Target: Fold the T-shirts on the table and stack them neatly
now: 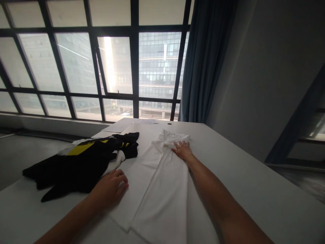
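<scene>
A white cloth garment (165,189), probably a shirt, lies lengthwise on the table with a long fold down its middle and a bunched far end. My right hand (182,150) rests on the right side of that far end, palm down, fingers spread. My left hand (111,186) is by the garment's left edge, its fingers loosely bent and nothing visible in them. Whether its fingertips touch the cloth I cannot tell. To the left lies a crumpled black garment (76,169) with yellow and white patches, just beyond my left hand.
The white table (243,183) runs toward a window wall with dark frames (135,67). White papers (119,126) lie at its far left edge, and a dark round spot (169,124) marks the far end. A blue curtain (203,67) hangs behind, beside a grey wall (266,84).
</scene>
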The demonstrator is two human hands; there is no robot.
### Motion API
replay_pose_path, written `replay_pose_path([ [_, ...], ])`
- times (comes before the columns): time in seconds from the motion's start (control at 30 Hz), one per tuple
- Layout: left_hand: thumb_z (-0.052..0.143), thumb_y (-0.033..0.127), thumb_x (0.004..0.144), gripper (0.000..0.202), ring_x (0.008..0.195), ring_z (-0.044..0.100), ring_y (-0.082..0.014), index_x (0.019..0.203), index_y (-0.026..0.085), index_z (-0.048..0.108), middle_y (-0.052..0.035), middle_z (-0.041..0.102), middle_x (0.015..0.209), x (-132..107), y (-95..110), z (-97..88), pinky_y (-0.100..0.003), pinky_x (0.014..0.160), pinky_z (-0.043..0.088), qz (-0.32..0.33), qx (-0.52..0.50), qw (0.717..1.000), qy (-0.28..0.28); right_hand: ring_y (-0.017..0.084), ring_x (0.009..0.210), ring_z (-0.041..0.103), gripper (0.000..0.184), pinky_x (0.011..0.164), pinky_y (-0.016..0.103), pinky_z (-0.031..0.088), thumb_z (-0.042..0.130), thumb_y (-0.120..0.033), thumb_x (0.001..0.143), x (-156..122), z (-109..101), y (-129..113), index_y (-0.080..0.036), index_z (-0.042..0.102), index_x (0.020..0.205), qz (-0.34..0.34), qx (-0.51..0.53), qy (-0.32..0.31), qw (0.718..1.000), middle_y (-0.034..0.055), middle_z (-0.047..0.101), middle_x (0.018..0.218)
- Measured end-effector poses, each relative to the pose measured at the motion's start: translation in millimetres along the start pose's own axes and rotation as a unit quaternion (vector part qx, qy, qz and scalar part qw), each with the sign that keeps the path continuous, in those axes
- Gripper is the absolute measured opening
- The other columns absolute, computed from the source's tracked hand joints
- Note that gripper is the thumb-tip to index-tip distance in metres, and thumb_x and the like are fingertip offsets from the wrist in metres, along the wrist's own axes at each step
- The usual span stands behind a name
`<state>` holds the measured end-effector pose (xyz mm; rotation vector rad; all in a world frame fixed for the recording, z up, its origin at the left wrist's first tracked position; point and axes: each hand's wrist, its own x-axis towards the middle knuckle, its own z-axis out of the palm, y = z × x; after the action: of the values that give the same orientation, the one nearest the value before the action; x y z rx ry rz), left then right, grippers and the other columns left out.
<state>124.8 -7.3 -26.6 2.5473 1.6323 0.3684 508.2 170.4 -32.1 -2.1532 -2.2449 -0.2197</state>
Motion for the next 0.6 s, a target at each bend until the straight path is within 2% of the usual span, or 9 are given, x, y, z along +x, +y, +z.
replay_pose_path([
  [0.07,0.052,0.042,0.088,0.029,0.119,0.056,-0.0280,0.104,0.027,0.071,-0.0072,0.063,0.128,0.2,4.8,0.1,-0.042,0.102,0.044,0.055,-0.031,0.998,-0.002,0.042,0.147,0.013,0.068,0.112,0.062,-0.004,0.032,-0.055,0.099,-3.5,-6.3,2.7,-0.017,0.029,0.154,0.082,-0.038,0.020,0.996,0.0217,0.025,0.159],
  [0.13,0.054,0.036,0.088,0.031,0.124,0.052,-0.0270,0.113,0.025,0.068,-0.0071,0.060,0.134,-1.0,10.9,-0.8,-0.042,0.107,0.041,0.092,-0.049,0.994,-0.015,0.043,0.146,0.016,0.066,0.112,0.063,0.002,0.032,-0.053,0.099,-16.7,-11.1,0.0,-0.016,0.030,0.154,0.107,-0.028,0.006,0.994,0.0214,0.025,0.159],
  [0.23,0.056,0.034,0.088,0.030,0.118,0.054,-0.0269,0.114,0.023,0.067,-0.0085,0.063,0.127,-5.6,22.3,-5.2,-0.043,0.102,0.044,0.115,-0.057,0.991,-0.033,0.039,0.144,0.025,0.063,0.112,0.060,0.017,0.028,-0.054,0.099,-55.0,-12.2,-9.6,-0.021,0.032,0.153,0.030,0.038,-0.043,0.998,0.0169,0.026,0.160],
  [0.37,0.060,0.036,0.083,0.029,0.110,0.057,-0.0285,0.108,0.022,0.067,-0.0099,0.062,0.120,-14.5,45.6,-10.5,-0.043,0.094,0.047,0.114,-0.063,0.990,-0.056,0.035,0.145,0.026,0.062,0.112,0.057,0.021,0.027,-0.055,0.099,-122.5,-9.7,-11.2,-0.024,0.036,0.151,-0.075,0.073,-0.064,0.992,0.0147,0.028,0.160],
  [0.47,0.062,0.040,0.081,0.031,0.103,0.061,-0.0260,0.106,0.023,0.068,-0.0085,0.062,0.117,-19.0,69.4,-12.7,-0.038,0.091,0.048,0.130,-0.100,0.983,-0.083,0.032,0.144,0.029,0.057,0.112,0.055,0.022,0.028,-0.052,0.100,-164.5,-13.7,1.4,-0.025,0.041,0.149,-0.096,0.059,-0.041,0.993,0.0135,0.034,0.157],
  [0.6,0.057,0.046,0.085,0.032,0.085,0.065,-0.0196,0.097,0.021,0.073,-0.0065,0.067,0.104,-12.6,94.1,-20.1,-0.029,0.076,0.051,0.178,-0.167,0.954,-0.172,0.030,0.135,0.042,0.047,0.111,0.054,0.024,0.033,-0.043,0.101,-199.0,-26.7,23.1,-0.023,0.054,0.138,-0.084,0.004,0.005,0.996,0.0147,0.050,0.145],
])
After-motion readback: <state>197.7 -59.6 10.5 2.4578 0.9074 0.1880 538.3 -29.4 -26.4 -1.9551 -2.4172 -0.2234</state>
